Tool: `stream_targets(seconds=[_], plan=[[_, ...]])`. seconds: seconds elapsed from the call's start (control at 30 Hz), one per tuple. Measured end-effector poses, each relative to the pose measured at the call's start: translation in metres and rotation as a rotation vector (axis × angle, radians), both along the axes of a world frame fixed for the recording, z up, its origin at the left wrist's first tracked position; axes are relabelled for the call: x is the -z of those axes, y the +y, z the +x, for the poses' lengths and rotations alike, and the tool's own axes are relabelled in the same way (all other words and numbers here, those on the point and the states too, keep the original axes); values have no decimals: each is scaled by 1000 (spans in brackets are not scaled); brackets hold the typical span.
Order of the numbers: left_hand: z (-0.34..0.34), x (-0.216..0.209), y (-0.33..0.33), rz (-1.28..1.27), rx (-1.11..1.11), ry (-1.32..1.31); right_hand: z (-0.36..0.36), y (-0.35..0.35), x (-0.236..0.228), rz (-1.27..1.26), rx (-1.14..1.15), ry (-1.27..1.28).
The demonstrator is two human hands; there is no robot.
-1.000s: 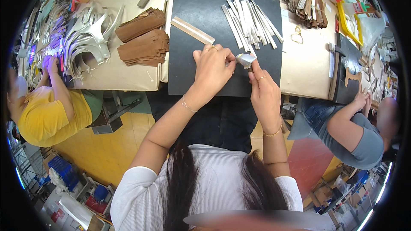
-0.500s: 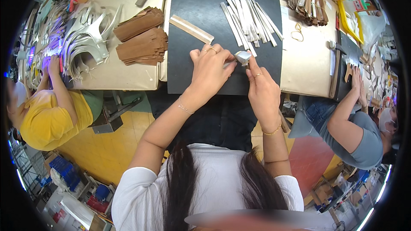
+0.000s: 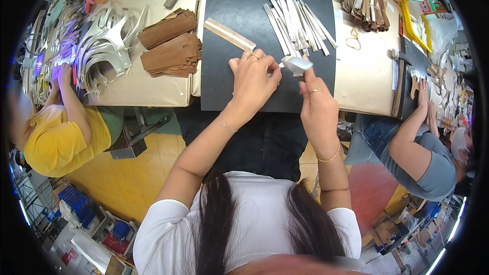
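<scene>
A matte black cutting mat anchors the bench. At its far edge lies a fan of pale, flat strips; left of it sit stacked brown cardboard pieces. Near its middle, the left hand presses flat, fingers together. The right hand pinches a small silvery strip piece just above the mat; it looks light, thin and bendable, best gripped by its edges.

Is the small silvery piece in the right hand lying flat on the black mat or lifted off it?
Lifted. The right hand pinches the silvery piece at its fingertips above the black mat; the left hand rests beside it.
</scene>
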State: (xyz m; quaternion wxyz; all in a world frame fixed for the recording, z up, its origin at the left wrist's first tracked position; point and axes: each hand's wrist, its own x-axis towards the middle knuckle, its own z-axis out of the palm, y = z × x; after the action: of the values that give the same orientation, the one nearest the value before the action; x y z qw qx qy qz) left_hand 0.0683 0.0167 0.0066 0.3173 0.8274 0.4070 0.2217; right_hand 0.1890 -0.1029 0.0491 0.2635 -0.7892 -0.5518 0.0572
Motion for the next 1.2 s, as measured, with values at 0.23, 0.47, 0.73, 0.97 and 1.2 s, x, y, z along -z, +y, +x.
stream_targets(seconds=[0.23,0.47,0.73,0.97,1.2], plan=[[-2,1,0,-8,10,-2,2,4,1,55,53,74],[-14,0,-5,119,35,-13,-1,4,7,-166,21,-71],[-21,2,2,69,35,-27,1,4,4,-158,3,-49],[-16,2,1,49,10,-16,-8,4,-1,-39,34,24],[-15,4,2,61,17,-39,-1,10,-1,-76,3,-42]])
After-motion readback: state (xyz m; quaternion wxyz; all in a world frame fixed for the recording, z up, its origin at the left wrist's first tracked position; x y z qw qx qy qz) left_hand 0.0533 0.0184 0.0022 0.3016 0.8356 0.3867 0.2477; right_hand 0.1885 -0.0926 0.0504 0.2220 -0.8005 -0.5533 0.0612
